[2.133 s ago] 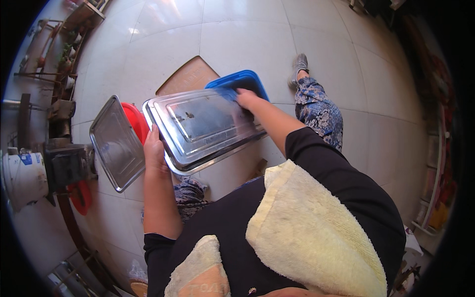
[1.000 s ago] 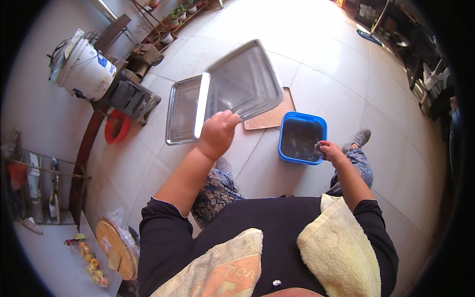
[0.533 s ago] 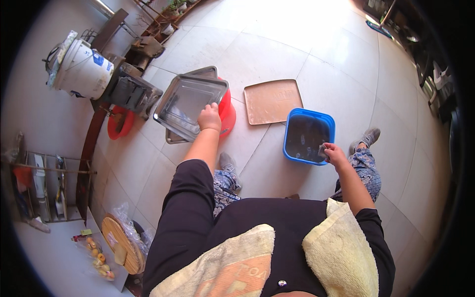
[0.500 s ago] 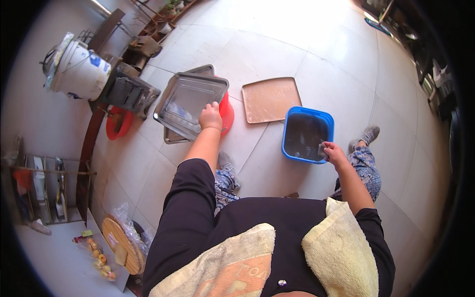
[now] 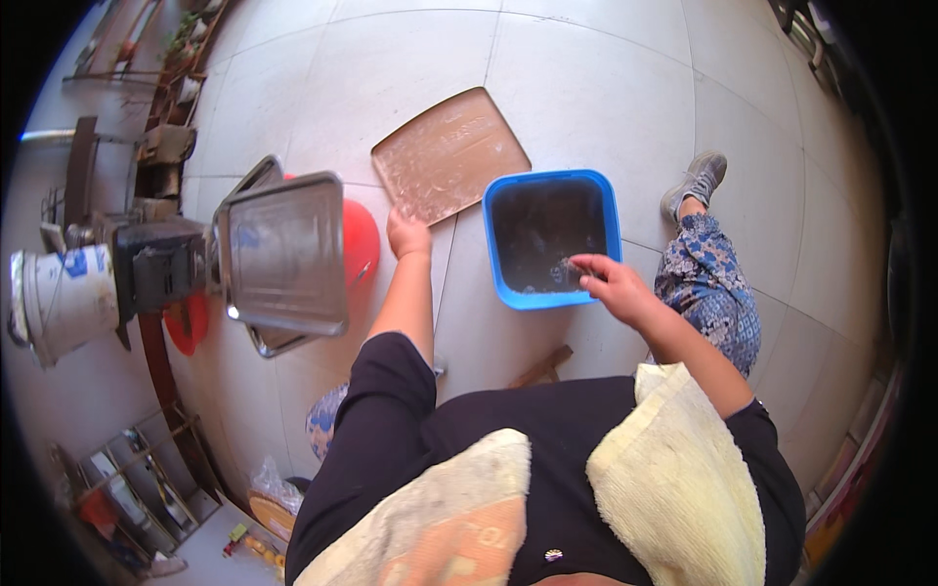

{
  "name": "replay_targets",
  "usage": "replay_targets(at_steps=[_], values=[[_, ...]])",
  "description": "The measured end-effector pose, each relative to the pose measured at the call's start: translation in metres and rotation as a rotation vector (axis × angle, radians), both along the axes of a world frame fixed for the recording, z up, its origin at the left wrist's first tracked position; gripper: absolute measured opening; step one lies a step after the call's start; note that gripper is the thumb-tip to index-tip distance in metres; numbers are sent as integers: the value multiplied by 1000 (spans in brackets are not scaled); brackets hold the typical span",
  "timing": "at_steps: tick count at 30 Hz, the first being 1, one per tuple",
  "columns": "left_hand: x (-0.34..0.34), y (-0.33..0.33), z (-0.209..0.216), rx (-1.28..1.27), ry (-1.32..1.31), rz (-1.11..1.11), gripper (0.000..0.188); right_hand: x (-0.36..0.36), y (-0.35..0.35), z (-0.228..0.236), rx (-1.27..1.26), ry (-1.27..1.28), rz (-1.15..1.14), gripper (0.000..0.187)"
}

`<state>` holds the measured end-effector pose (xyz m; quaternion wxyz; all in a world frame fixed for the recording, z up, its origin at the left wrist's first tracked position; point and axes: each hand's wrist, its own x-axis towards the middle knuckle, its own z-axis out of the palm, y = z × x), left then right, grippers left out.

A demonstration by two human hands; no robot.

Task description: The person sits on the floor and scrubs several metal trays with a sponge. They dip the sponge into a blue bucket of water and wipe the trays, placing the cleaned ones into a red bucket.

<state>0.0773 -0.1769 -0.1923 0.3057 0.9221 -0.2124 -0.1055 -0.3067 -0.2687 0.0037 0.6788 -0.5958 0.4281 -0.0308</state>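
My left hand (image 5: pixel 408 234) is closed at the near corner of a shallow brownish baking tray (image 5: pixel 449 156) with wet streaks. Part of its fingers is hidden by the grip. My right hand (image 5: pixel 616 288) is over the near right rim of a square blue bucket (image 5: pixel 613 220) of dark water (image 5: pixel 542 225). Pinched between its fingertips is a small crumpled grey piece (image 5: pixel 567 272), too small to identify. To the left, grey metal trays (image 5: pixel 283 254) lie stacked on a red plastic thing (image 5: pixel 361 244), whose form they mostly cover.
At the far left stands a white bucket (image 5: pixel 68 293) next to a dark metal machine (image 5: pixel 161 266). A second red container (image 5: pixel 186 322) sits below it. A wooden piece (image 5: pixel 542 366) lies near my body. My right shoe (image 5: pixel 696 186) rests on the tiled floor beyond the blue bucket.
My left hand has left the grey tray on the stack and moved right to the brownish tray's corner. My right hand has moved inward over the bucket. The view has turned.
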Motion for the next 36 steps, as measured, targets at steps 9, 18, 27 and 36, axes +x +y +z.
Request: replay_targets(at_steps=[9, 18, 27, 36], values=[[50, -26, -114, 363, 420, 453, 41, -2, -7, 12, 159, 145, 5, 36], [40, -90, -2, -514, 1199, 357, 39, -9, 3, 11, 114, 75, -19, 35], [-16, -73, 254, -615, 796, -52, 47, -19, 8, -50, -308, -32, -85, 33], [-108, 140, 359, -752, 1049, -254, 65, -41, 2, -68, 270, -148, -548, 22]])
